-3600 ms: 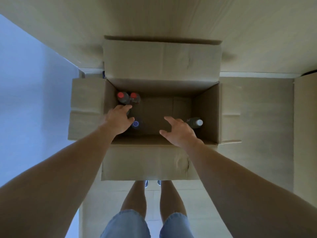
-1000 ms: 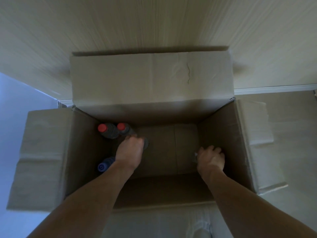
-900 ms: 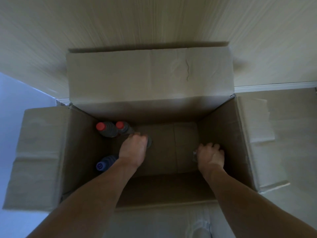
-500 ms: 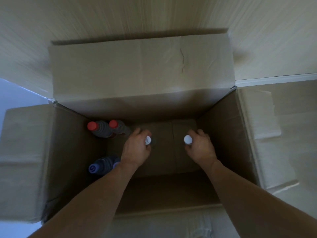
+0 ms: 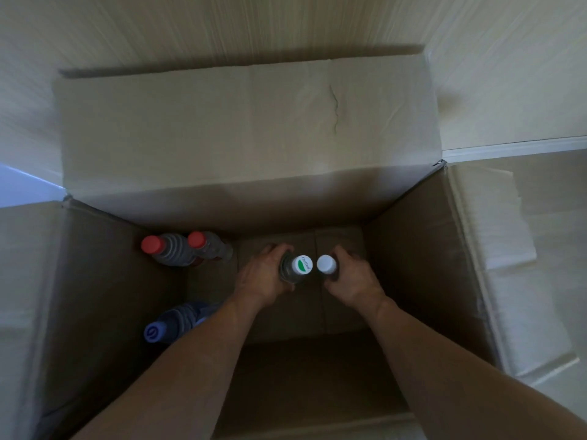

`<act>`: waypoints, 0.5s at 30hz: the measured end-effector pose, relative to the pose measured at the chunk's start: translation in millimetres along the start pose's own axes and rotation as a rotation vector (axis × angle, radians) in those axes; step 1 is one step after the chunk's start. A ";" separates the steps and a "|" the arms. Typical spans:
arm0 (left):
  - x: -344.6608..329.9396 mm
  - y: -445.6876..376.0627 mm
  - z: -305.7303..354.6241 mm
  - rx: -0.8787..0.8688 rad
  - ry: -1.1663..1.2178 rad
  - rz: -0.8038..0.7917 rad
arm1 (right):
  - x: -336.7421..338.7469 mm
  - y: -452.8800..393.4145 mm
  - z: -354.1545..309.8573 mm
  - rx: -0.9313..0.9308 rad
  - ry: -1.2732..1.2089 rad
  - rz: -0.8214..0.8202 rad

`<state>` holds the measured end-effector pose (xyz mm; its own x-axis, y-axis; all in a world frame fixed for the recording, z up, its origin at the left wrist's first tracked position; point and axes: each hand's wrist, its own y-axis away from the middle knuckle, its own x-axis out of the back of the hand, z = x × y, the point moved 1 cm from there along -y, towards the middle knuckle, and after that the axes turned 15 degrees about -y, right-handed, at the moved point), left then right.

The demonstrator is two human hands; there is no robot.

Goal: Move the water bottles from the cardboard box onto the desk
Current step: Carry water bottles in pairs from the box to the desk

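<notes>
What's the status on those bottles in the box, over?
Left hand grips green-marked bottle; right hand grips white-capped bottle. Both inside cardboard box. Two red-capped bottles, one blue-capped bottle left. Lift path clear.

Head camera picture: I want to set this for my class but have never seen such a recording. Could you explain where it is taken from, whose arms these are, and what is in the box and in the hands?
The camera sits on a person's head and looks down, so the two bare arms are the wearer's own. Below them is an open cardboard box with its flaps folded out. The left hand grips a bottle with a green-and-white cap. The right hand grips a bottle with a plain white cap. Both bottles are upright, side by side. Three more stay in the box: two red-capped bottles at the far left corner and a blue-capped bottle nearer the person.
</notes>
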<state>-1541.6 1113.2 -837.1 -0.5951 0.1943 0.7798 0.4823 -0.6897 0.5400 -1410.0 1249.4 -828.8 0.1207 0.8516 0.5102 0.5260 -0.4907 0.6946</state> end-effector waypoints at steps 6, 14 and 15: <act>-13.5 -3.3 1.7 -0.037 0.007 -0.011 | -1.1 -5.9 12.6 0.055 -0.075 0.022; -13.5 -7.7 -13.3 -0.139 0.044 -0.013 | 11.8 -14.0 24.9 0.058 -0.036 -0.035; -12.9 -8.1 -15.5 -0.144 0.044 -0.009 | 12.0 -14.3 26.1 0.076 -0.016 -0.021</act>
<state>-1547.8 1105.5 -856.4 -0.6281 0.1723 0.7588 0.3818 -0.7815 0.4934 -1394.1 1271.5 -845.9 0.1222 0.8644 0.4877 0.5907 -0.4582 0.6641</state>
